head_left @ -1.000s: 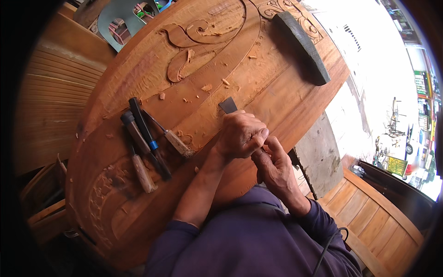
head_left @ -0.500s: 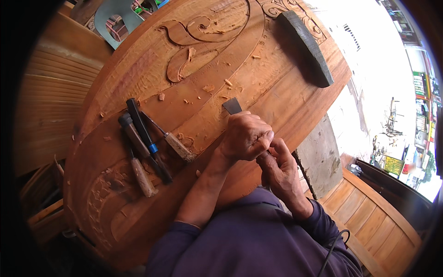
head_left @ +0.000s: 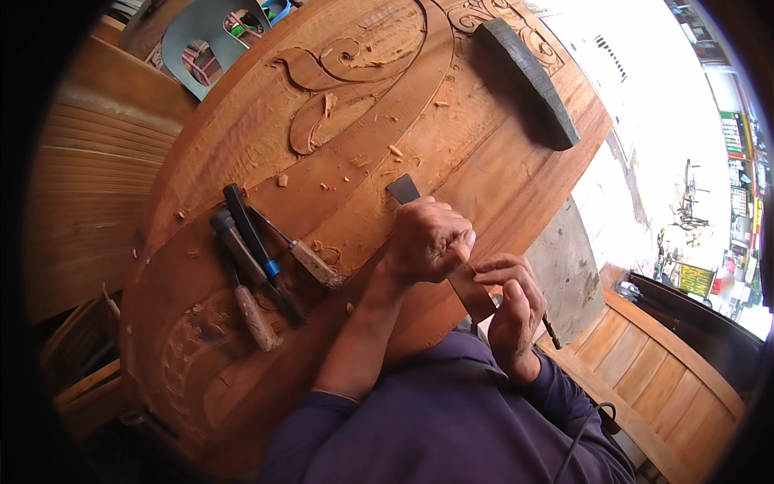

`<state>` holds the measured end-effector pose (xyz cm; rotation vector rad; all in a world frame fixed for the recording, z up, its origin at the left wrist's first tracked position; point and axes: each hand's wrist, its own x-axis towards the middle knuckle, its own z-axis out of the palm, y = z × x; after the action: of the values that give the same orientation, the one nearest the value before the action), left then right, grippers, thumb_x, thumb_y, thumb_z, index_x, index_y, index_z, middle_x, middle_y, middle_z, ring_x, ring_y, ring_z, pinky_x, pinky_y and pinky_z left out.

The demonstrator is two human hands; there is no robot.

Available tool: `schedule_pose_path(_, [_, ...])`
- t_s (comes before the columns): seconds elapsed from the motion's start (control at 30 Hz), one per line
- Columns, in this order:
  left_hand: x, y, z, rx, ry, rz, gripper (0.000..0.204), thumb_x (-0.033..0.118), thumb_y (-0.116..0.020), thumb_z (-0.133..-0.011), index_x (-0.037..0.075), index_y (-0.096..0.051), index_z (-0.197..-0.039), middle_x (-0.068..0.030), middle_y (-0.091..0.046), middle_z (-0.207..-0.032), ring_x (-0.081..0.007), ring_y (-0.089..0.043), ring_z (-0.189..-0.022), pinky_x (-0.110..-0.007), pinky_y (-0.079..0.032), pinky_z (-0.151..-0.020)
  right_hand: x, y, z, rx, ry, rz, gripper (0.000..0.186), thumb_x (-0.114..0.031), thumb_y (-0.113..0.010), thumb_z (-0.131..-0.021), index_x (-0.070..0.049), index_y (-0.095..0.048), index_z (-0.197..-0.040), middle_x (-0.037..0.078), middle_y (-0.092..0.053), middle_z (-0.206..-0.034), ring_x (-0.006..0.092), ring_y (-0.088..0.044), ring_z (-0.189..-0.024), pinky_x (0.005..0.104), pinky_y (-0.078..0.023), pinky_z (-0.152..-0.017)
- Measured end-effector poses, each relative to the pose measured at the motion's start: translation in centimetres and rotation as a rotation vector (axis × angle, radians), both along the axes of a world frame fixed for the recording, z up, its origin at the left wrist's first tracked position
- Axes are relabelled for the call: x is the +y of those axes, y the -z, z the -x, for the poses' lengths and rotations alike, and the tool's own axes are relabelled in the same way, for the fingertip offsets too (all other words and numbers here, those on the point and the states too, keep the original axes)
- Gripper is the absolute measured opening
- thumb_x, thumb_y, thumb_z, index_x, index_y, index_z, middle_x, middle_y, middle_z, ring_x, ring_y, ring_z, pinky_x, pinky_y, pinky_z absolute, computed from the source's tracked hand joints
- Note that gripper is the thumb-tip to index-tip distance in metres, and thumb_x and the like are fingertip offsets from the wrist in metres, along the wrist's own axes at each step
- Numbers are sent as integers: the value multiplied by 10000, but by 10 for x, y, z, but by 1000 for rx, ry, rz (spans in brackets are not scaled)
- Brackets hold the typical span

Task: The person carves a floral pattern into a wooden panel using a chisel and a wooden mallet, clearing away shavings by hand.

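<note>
My left hand (head_left: 431,240) is closed around the middle of a long flat blade (head_left: 472,295). The blade's dark, squared end (head_left: 402,189) sticks out past the knuckles, over the carved wooden panel (head_left: 516,185). Its brown, rusty-looking other end points toward my body. Beside that end, my right hand (head_left: 516,310) has its fingers stretched out and its thumb apart. The fingertips are close to the blade's edge; whether they touch it I cannot tell. The part inside my left fist is hidden.
Several hand tools lie at left on the panel, among them a chisel (head_left: 316,264) and a dark rod with a blue band (head_left: 251,230). A dark block (head_left: 532,89) rests at the far right. Wood shavings (head_left: 360,160) are scattered about. A slatted wooden piece (head_left: 661,347) stands right.
My right hand has let go of the blade's near end and moved slightly down and right, its fingers opening. More of the blade shows. My left hand keeps its grip.
</note>
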<state>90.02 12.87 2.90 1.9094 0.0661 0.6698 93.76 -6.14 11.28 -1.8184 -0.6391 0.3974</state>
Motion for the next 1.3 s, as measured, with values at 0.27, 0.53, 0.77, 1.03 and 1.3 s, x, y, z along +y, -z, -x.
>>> schedule_pose_path(0.27, [-7,5,-4,-21,-17,36,305,262,-615,-864,95,-542,-620,-89,-480,-580,-300,-491,-546,-423,-363,-592,13,14,-11,22,22,-82,425,-302,-534,-1041,25,-772,-911,186,-741,-1022,282,-689,-992,381,-522,-909])
schedule_pose_path(0.53, [0,-2,-6,4,12,-95,289,230,-627,-861,101,-528,-622,-86,-492,-588,-297,-496,-559,-423,-369,-596,-46,2,6,-79,56,-87,460,-327,-531,-1059,33,-789,-937,195,-730,-1028,276,-690,-985,388,-537,-869])
schedule_pose_path(0.77, [1,-1,-17,23,-21,-55,287,194,-674,-857,113,-549,-612,-97,-550,-595,-313,-596,-595,-437,-441,-616,13,3,-20,-14,-9,-84,425,-310,-525,-1024,29,-759,-919,181,-731,-1001,280,-676,-958,387,-524,-866])
schedule_pose_path(1.03, [-1,3,-23,-51,-95,-20,291,190,-623,-874,102,-534,-612,-92,-482,-570,-304,-495,-537,-434,-380,-575,20,12,-24,33,6,-41,395,-311,-561,-1029,6,-755,-894,163,-718,-977,262,-673,-951,389,-525,-862])
schedule_pose_path(1.3, [-8,-1,-6,-12,-51,-70,277,186,-658,-849,111,-536,-611,-88,-495,-580,-295,-501,-548,-423,-388,-588,-35,11,-6,-44,60,-22,417,-335,-575,-1024,11,-766,-889,163,-707,-1011,263,-673,-946,386,-522,-860])
